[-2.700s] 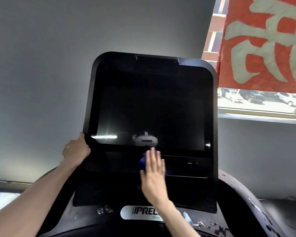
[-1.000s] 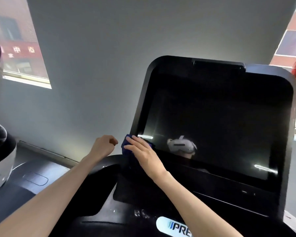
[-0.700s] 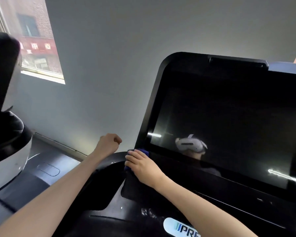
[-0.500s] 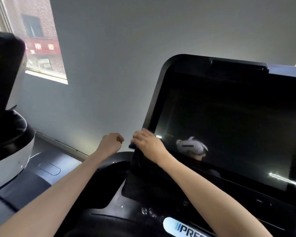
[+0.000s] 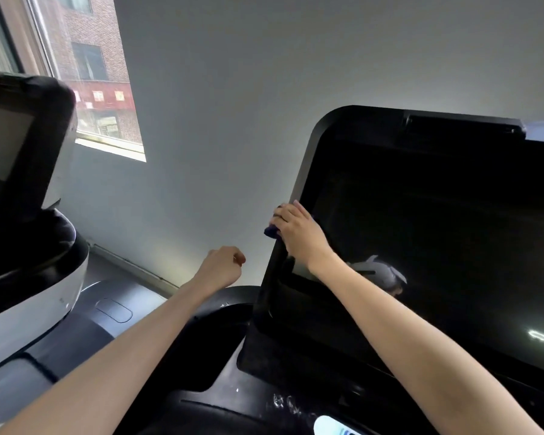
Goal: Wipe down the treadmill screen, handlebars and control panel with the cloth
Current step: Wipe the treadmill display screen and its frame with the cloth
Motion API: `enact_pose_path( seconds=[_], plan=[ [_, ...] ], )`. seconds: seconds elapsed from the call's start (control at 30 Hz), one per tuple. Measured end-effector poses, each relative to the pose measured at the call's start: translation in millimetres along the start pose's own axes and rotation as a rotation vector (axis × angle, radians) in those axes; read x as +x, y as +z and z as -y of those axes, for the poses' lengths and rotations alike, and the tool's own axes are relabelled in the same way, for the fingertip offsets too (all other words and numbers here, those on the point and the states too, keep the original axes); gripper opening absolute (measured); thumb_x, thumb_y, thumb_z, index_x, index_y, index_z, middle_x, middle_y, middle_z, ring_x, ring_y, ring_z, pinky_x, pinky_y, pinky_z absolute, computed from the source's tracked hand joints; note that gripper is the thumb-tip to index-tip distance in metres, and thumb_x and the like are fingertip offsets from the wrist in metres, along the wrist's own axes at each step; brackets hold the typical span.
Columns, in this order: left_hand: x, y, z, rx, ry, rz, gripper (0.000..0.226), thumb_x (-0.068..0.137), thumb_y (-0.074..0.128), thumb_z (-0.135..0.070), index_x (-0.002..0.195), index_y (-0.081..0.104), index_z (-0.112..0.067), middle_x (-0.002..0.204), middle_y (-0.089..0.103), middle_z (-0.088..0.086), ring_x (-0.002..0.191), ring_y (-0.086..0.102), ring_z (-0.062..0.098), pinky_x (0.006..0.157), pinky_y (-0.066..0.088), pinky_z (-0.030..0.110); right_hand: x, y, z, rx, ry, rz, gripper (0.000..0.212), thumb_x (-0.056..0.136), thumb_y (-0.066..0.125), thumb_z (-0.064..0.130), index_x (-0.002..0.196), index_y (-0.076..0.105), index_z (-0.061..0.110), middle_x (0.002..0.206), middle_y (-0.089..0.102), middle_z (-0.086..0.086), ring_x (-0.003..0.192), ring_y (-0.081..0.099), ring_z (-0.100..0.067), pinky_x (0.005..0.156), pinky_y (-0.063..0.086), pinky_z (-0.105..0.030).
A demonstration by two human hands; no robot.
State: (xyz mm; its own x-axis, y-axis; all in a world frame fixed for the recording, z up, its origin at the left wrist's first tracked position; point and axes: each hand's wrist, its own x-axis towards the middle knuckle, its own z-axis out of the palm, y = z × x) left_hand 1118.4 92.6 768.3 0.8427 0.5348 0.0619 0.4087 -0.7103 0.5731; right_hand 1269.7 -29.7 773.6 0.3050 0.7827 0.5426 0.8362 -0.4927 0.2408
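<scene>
A plain grey wall (image 5: pixel 233 89) is filling the background. At upper left, a window (image 5: pixel 120 146) is showing a brick building (image 5: pixel 88 32) bearing a red sign band (image 5: pixel 104 100). A neighbouring machine (image 5: pixel 44 296), black above and white below, is standing at left, its dark console (image 5: pixel 19 142) overlapping the window's lower corner.

Screen (image 5: pixel 437 246) under the right hand (image 5: pixel 299 233): glossy black, mirror-smooth; blue cloth (image 5: pixel 270 231) in its grip: soft fabric; bezel (image 5: pixel 308 158) above: matt plastic.
</scene>
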Motion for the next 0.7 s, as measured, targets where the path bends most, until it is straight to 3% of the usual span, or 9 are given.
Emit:
enact_pose_path(
  seconds=[0.07, 0.13, 0.2, 0.33, 0.43, 0.57, 0.63, 0.7],
  plan=[
    [2.1, 1.9, -5.7, 0.003, 0.009, 0.008, 0.041, 0.083, 0.041, 0.003, 0.109, 0.067, -0.015, 0.112, 0.068, 0.003, 0.114, 0.056, 0.024, 0.097, 0.043, 0.028, -12.2, 4.0, 16.2, 0.057, 0.009, 0.033, 0.028, 0.077, 0.066, 0.005, 0.105, 0.069, 0.011, 0.112, 0.063, -0.007, 0.118, 0.050, -0.026, 0.113, 0.021, -0.037],
    [4.8, 4.7, -14.5, 0.021, 0.033, 0.016, 0.040, 0.084, 0.042, 0.002, 0.110, 0.066, -0.015, 0.114, 0.068, 0.004, 0.116, 0.055, 0.024, 0.098, 0.043, 0.030, -37.2, 15.0, 32.1, 0.165, -0.184, 0.047, 0.020, 0.072, 0.073, 0.011, 0.092, 0.072, 0.014, 0.098, 0.067, -0.004, 0.105, 0.058, -0.025, 0.108, 0.033, -0.040],
    [6.9, 4.1, -23.7, 0.034, 0.054, 0.030, 0.038, 0.084, 0.042, 0.001, 0.111, 0.065, -0.013, 0.114, 0.067, 0.005, 0.114, 0.056, 0.025, 0.096, 0.044, 0.030, -38.4, 14.6, 27.2, 0.194, -0.326, 0.117, 0.023, 0.072, 0.075, 0.016, 0.094, 0.072, 0.017, 0.098, 0.068, -0.001, 0.102, 0.062, -0.022, 0.106, 0.035, -0.040],
    [20.8, -2.2, -32.6, -0.019, 0.076, 0.022, 0.043, 0.083, 0.040, 0.002, 0.117, 0.060, -0.014, 0.118, 0.065, 0.007, 0.114, 0.056, 0.025, 0.093, 0.043, 0.027, 27.1, -7.4, -18.3, 0.024, -0.131, 0.123, 0.028, 0.090, 0.056, 0.016, 0.117, 0.061, 0.017, 0.121, 0.058, -0.005, 0.122, 0.047, -0.024, 0.116, 0.010, -0.036],
    [34.1, -5.3, -40.2, -0.031, 0.098, 0.044, 0.044, 0.083, 0.039, 0.002, 0.120, 0.058, -0.012, 0.121, 0.061, 0.009, 0.111, 0.056, 0.025, 0.086, 0.042, 0.024, 52.6, -26.1, -37.6, -0.027, 0.032, 0.066, 0.036, 0.091, 0.053, 0.014, 0.127, 0.053, 0.017, 0.136, 0.049, -0.002, 0.135, 0.032, -0.020, 0.117, 0.004, -0.034],
    [45.8, -2.1, -50.0, 0.044, 0.098, 0.099, 0.028, 0.088, 0.041, -0.004, 0.101, 0.066, -0.009, 0.102, 0.065, 0.012, 0.082, 0.053, 0.023, 0.070, 0.040, 0.027, 9.8, -14.5, -12.4, 0.100, -0.178, 0.117, 0.034, 0.082, 0.061, 0.009, 0.116, 0.063, 0.010, 0.124, 0.060, -0.007, 0.127, 0.045, -0.027, 0.115, 0.011, -0.037],
    [49.0, -3.7, -50.2, 0.057, 0.075, 0.128, 0.025, 0.090, 0.044, -0.008, 0.099, 0.067, -0.005, 0.092, 0.063, 0.012, 0.085, 0.058, 0.027, 0.069, 0.041, 0.029, 2.8, -19.9, -18.0, 0.120, -0.312, 0.215, 0.033, 0.087, 0.059, 0.012, 0.120, 0.061, 0.012, 0.127, 0.059, -0.005, 0.129, 0.044, -0.025, 0.115, 0.011, -0.036],
    [51.5, -7.6, -45.2, 0.040, 0.064, 0.132, 0.023, 0.089, 0.043, -0.005, 0.101, 0.062, -0.006, 0.099, 0.062, 0.012, 0.101, 0.059, 0.031, 0.073, 0.040, 0.028, 22.9, -29.8, -36.2, 0.021, -0.311, 0.274, 0.036, 0.094, 0.051, 0.017, 0.130, 0.052, 0.016, 0.138, 0.049, -0.002, 0.136, 0.034, -0.019, 0.116, 0.005, -0.033]
  ],
)
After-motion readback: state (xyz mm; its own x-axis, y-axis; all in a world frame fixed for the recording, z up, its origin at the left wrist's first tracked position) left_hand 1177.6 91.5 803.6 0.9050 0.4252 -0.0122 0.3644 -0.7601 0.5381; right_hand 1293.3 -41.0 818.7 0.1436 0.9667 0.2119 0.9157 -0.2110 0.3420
